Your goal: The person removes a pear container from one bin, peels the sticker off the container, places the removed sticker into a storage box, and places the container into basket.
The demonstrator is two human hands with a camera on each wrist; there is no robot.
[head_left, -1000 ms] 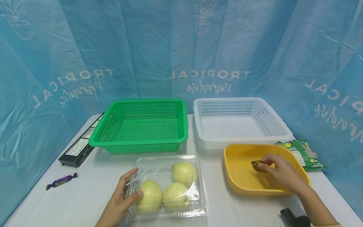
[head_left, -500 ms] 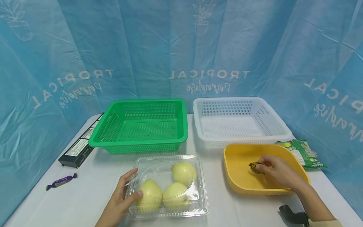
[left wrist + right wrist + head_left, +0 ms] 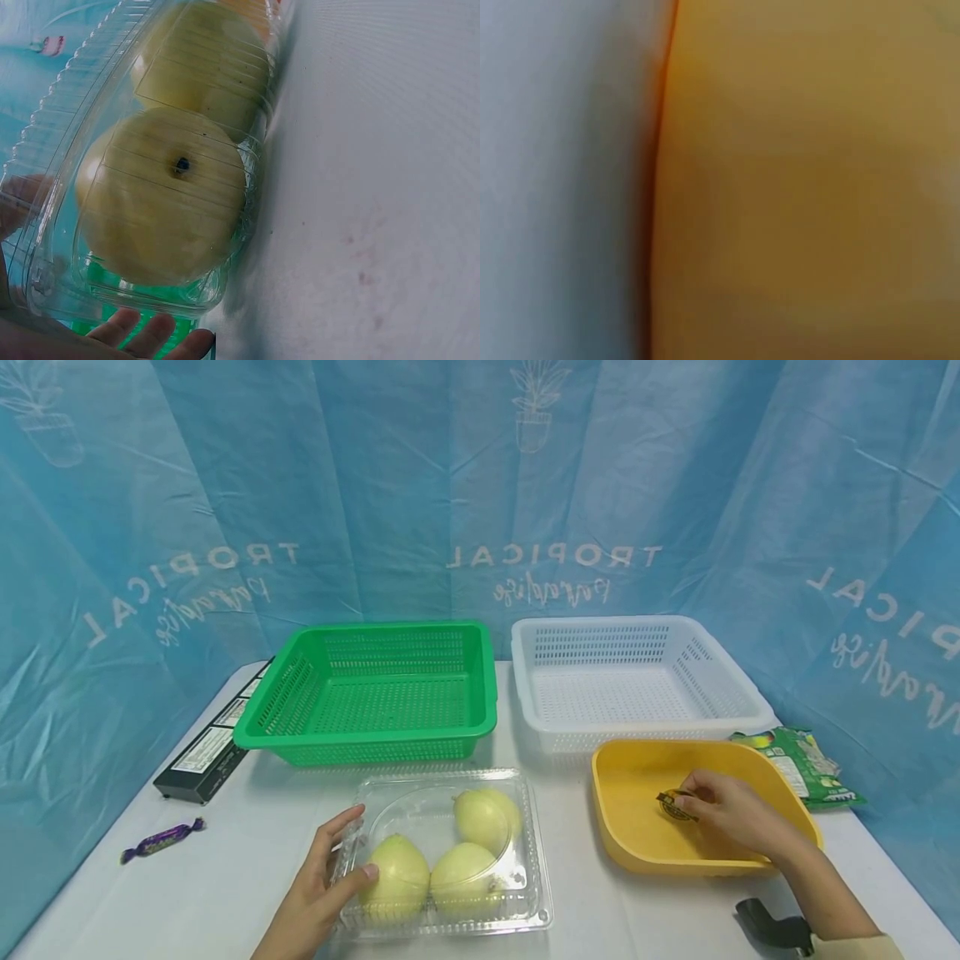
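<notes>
Our right grip (image 3: 738, 817) pinches a small black-and-gold round-bodied packet (image 3: 677, 806), the yellow plastic tub (image 3: 667, 864) around it — let's squeeze lightly and clear its walls; our left grip (image 3: 318, 878) holds a clear plastic clamshell box (image 3: 422, 814).

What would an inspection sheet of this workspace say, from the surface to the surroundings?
Surface: white tabletop; faint reddish marks in the left wrist view.
Job's things: clear box holding pale fruit; small dark-and-gold item; yellow tub.
Clutter: green basket, white basket, long black box, purple-wrapped piece, green packet; black curved object by the right sleeve, identity unclear.
Hands: left hand grips the box's left side; right hand pinches the small item within the tub, contact with its floor unclear.
Cables: nothing seen.
Surroundings: blue curtain with mirrored lettering.
</notes>
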